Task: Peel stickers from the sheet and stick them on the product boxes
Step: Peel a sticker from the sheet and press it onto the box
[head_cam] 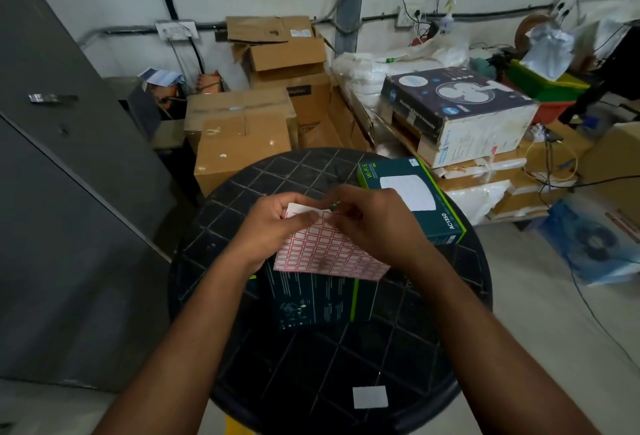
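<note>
left hand (273, 227) grips the sticker sheet (329, 254) by its top corner, thumb on top, while right hand (374, 223) fingertips pinch at a sticker near the top edge

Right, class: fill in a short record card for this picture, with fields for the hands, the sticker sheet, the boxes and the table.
Left hand: holds the sticker sheet at its top corner
Right hand: fingers pinch at the sheet's upper edge
Sticker sheet: red-bordered labels, held above the near box
Near box: dark, lying under the sheet
Far box: teal Wi-Fi box, at right
Table: round, black, gridded top
</note>
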The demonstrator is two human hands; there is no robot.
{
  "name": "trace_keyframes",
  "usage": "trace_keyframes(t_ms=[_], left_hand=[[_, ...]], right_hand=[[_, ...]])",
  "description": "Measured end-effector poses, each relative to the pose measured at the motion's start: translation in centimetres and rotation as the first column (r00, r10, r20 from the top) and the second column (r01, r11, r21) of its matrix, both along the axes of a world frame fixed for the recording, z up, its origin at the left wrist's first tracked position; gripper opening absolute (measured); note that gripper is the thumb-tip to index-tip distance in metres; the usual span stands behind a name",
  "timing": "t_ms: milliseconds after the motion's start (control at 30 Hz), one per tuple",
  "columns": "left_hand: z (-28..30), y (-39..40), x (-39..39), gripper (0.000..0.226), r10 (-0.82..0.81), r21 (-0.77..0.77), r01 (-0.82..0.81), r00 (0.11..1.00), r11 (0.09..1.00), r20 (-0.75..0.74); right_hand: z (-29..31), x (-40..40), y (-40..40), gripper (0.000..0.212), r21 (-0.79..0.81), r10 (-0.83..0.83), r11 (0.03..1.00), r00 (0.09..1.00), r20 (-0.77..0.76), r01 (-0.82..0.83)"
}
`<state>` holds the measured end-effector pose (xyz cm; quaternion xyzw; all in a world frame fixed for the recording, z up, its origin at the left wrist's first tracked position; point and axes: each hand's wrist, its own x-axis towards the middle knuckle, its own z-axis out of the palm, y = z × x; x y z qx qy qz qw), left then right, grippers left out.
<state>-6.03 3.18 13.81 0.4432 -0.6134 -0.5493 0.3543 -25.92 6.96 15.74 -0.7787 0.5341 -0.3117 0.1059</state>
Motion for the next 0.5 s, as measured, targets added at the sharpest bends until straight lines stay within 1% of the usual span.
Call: trace_keyframes(t_ms=[133,267,367,433,500], left_hand=[[0.21,0.1,0.32,0.014,0.005,0.045,-0.005,1.0,0.999,-0.005],[0.21,0.1,0.24,0.02,0.02,0.05,-0.02,1.0,0.999,-0.009],[0.21,-0.15,0.33,0.024,0.01,0.098,-0.006,0.999,0.995,-0.035],[0.31,-0.21,0.36,0.027,0.0,0.115,0.007,0.998,0.993,-0.063],[0.38,-0.3,0.38,0.029,0.004,0.117,0.006,0.996,0.993,-0.088]], right_hand=[[-0.66,-0.16,-0.24,0.023,0.056,0.016,0.998,0.996,0.087,-0.021],[-0.95,-0.04,-0.48,0.025,0.05,0.055,0.997,0.996,0.077,-0.059],[-0.92,0.1,-0.82,0.026,0.088,0.039,0.995,0.998,0.039,-0.042],[-0.99,0.2,-0.96,0.028,0.072,0.047,0.996,0.999,0.018,-0.048],[-1.01,0.29,-0.98,0.032,0.068,0.039,0.997,0.998,0.047,-0.043]])
